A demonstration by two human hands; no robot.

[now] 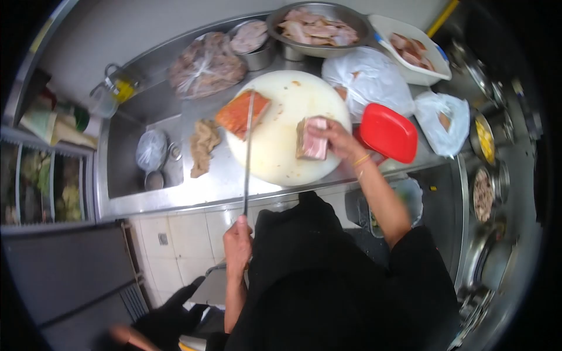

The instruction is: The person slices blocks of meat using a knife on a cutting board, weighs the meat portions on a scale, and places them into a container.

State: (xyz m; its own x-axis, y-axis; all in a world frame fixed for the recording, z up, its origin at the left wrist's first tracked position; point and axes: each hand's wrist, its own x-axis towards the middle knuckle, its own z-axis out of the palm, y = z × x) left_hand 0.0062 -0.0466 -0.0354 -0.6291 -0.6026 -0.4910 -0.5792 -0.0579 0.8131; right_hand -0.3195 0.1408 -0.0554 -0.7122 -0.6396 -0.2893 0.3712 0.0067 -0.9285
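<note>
My left hand point(237, 238) is closed around the handle of a long, thin knife point(248, 158). Its narrow blade points away from me across the left side of a round white cutting board point(275, 155). The tip lies over or beside an orange-red slab of meat point(237, 115); whether they touch, I cannot tell. On the right half of the board, my right hand point(333, 137) grips a pale pink, layered block of pork belly point(312, 146), fingers over its top and right side. Small scraps dot the board.
Behind the board are a bag of meat point(208, 67), a steel bowl of meat slices point(319, 44) and a white tub point(410, 58). Plastic bags point(372, 79) and a red tray point(391, 133) stand right. Left are a brown cloth point(204, 146) and a sink point(126, 155). Another person's arm point(134, 336) shows lower left.
</note>
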